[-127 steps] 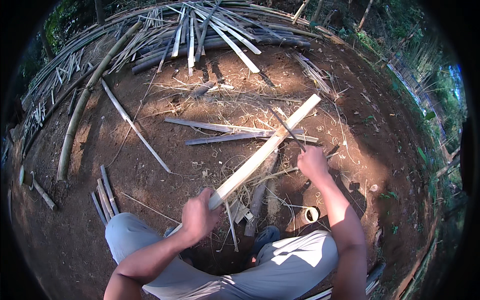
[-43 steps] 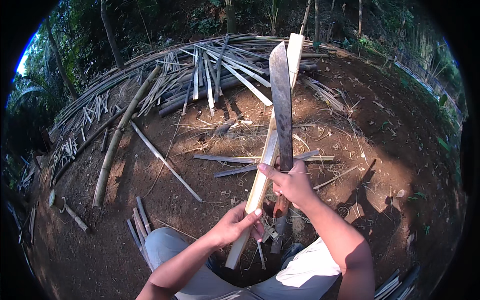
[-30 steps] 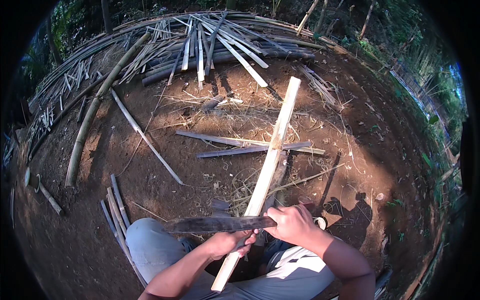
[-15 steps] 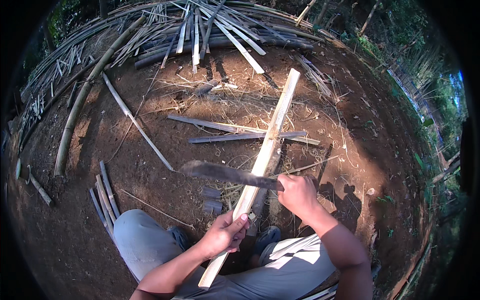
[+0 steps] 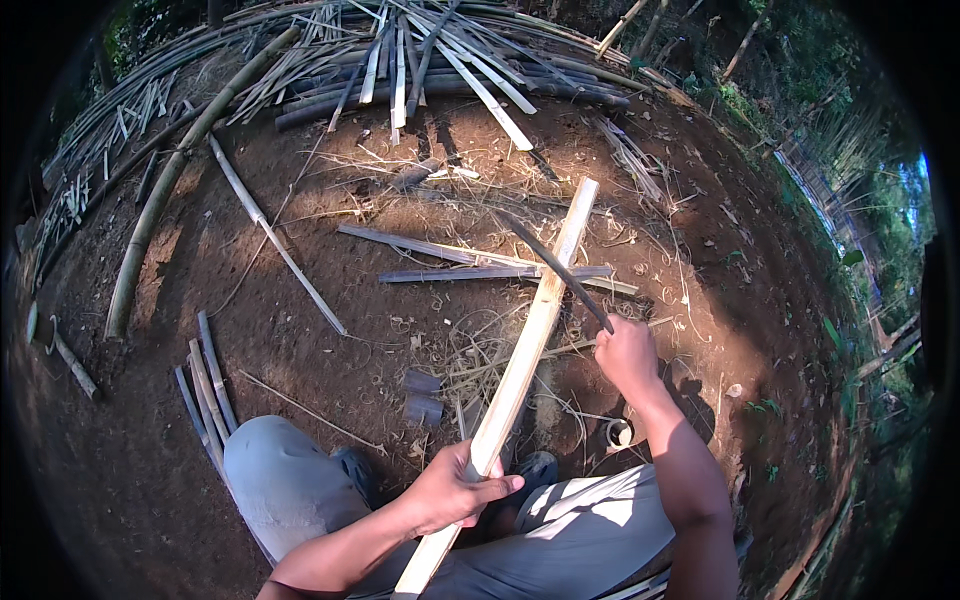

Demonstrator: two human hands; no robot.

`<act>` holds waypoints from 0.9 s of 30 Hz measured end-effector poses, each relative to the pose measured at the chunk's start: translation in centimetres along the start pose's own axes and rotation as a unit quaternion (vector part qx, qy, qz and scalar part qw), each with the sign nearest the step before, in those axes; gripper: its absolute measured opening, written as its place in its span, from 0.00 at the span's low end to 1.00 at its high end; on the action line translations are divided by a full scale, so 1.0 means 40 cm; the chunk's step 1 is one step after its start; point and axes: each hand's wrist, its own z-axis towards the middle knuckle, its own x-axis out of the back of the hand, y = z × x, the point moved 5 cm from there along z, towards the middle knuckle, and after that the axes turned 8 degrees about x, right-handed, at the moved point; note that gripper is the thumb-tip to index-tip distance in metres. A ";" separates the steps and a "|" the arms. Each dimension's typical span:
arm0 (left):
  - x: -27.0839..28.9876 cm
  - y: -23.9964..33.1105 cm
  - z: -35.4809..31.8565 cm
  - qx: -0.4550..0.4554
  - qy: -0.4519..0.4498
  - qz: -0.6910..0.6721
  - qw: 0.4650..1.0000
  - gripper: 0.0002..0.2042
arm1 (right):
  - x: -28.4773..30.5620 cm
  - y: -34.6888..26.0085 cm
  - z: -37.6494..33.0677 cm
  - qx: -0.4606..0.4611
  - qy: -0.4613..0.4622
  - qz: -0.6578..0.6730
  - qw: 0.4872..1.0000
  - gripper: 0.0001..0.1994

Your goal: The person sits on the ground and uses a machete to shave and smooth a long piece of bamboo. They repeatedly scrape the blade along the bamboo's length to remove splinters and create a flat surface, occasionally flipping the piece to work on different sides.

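Observation:
A long split bamboo strip [image 5: 522, 368] slants from my lap up and away to the right, its pale inner side showing. My left hand [image 5: 458, 490] is closed around its lower part, thumb lying across it. In my right hand [image 5: 628, 358] is the handle of a machete [image 5: 568, 283]. The dark blade looks narrow, seen nearly edge-on, and crosses the upper part of the strip. Whether blade and bamboo touch, I cannot tell.
Split bamboo pieces [image 5: 430, 275] lie crossed beyond the strip, among curly shavings [image 5: 490, 345]. A hollow bamboo section [image 5: 620, 433] stands by my right forearm. Several slats [image 5: 210, 390] lie beside my left knee. A large bamboo pile [image 5: 450, 85] spreads across the back.
The machete has moved from the strip's middle up toward its far end, and its blade has turned from broadside to nearly edge-on. The strip has slid toward me. The hollow section is now uncovered.

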 end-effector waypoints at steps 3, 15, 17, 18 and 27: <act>0.024 0.006 0.007 -0.003 0.029 0.016 0.999 0.15 | -0.007 -0.130 -0.065 0.128 -0.027 0.043 0.991 0.05; 0.011 -0.037 -0.004 0.008 -0.017 -0.014 1.000 0.10 | -0.017 -0.033 0.025 0.057 -0.023 0.015 0.998 0.05; -0.018 -0.044 0.003 0.020 -0.052 -0.022 0.998 0.10 | -0.027 0.110 0.042 -0.029 0.045 0.043 0.998 0.07; -0.021 -0.054 0.005 0.024 -0.037 -0.009 0.999 0.10 | -0.028 0.137 0.040 -0.034 0.078 0.040 0.996 0.07; 0.012 -0.051 -0.018 0.023 -0.015 -0.014 1.000 0.10 | -0.041 0.128 0.044 -0.042 -0.013 0.007 0.999 0.04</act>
